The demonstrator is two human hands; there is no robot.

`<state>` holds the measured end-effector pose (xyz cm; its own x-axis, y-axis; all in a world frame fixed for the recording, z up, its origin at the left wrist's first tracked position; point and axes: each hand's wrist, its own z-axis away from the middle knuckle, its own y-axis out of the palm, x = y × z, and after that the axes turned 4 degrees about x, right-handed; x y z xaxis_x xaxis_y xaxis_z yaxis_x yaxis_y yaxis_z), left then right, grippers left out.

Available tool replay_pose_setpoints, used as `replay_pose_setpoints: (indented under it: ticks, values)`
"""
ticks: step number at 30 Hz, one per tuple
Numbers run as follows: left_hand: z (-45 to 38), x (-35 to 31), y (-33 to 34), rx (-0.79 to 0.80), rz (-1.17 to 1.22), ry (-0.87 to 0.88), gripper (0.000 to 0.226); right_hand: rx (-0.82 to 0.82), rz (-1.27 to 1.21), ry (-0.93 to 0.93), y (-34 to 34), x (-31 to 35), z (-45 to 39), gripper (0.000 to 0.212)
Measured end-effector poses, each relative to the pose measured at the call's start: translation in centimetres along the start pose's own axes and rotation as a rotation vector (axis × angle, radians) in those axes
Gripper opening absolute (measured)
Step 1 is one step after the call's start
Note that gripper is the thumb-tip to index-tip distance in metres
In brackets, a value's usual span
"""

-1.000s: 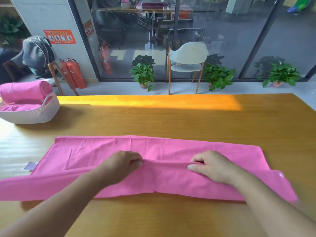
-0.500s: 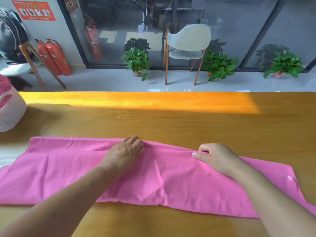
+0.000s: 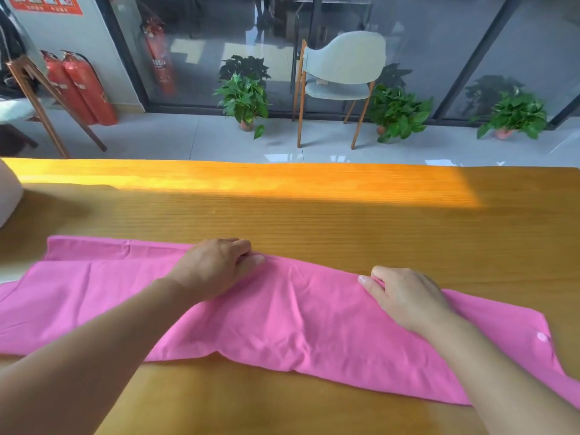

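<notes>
A long pink cloth [image 3: 292, 321] lies folded lengthwise across the wooden table [image 3: 314, 215], running from the left edge of view to the lower right. My left hand [image 3: 216, 265] pinches the cloth's folded far edge near the middle, fingers curled over it. My right hand [image 3: 405, 296] pinches the same far edge further right, thumb and fingers closed on the fabric. A strip of the lower layer [image 3: 103, 248] sticks out beyond the fold at the far left.
A white basket's side [image 3: 8, 196] shows at the table's left edge. Beyond the table stand a pale chair [image 3: 342, 73], several potted plants [image 3: 244, 98] and red fire extinguishers [image 3: 81, 89] by the glass wall.
Both hands have carried the near edge of the cloth away from me and laid it over the far half. The view has shifted right, so the basket is nearly out of sight.
</notes>
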<state>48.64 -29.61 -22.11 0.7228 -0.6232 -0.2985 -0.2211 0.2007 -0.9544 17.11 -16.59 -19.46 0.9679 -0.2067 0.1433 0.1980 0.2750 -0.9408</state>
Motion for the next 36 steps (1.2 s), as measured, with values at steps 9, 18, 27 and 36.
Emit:
replay_pose_setpoints:
  ticks: [9,18,27,36]
  values:
    - [4.0,3.2,-0.4,-0.066,-0.142,-0.127,0.061,-0.363,0.241,0.038,2.2,0.8,1.2,0.037]
    - [8.0,0.4,0.2,-0.098,-0.187,-0.196,0.041,-0.124,0.006,-0.384,6.3,11.9,3.0,0.070]
    - [20.9,1.6,-4.3,0.161,-0.064,-0.489,0.063,-0.170,0.129,-0.577,8.7,10.3,8.0,0.058]
    - [29.8,7.4,-8.8,0.122,0.209,-0.877,0.031,-0.005,-0.142,-0.745,5.9,26.2,6.7,0.052]
